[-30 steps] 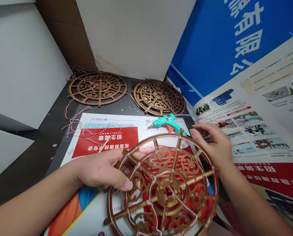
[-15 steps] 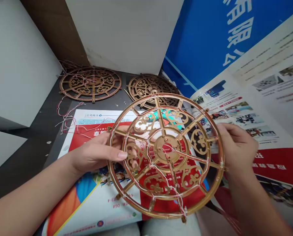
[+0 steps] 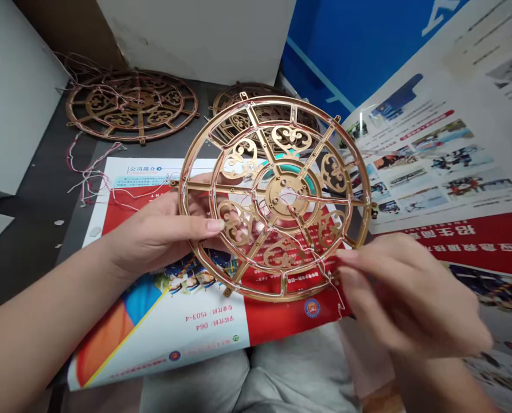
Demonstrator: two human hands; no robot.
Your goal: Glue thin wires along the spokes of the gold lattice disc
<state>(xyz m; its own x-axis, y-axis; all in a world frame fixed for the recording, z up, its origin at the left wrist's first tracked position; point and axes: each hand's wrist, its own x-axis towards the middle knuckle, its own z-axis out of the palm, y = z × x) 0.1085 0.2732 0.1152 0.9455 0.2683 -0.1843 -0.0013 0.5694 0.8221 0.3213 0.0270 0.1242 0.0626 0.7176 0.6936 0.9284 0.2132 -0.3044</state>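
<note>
I hold a round gold openwork frame tilted up over a red and white poster. Thin pink and white wires run along its spokes and rim. My left hand grips the frame's left side, thumb lying across a scroll ornament. At the frame's lower right edge my right hand has its fingertips pinched near the trailing wire ends; it is smeared by motion. A teal glue gun shows only through the frame's centre.
Two more openwork discs lie flat at the back: one with loose wires at the left, one behind the held frame. White boards wall the left and back. Blue and printed posters cover the right. Grey trousers show below.
The frame has been lifted from low in front of me and tilted upright. My right hand slid from the rim's right side down to the lower right edge by the wires.
</note>
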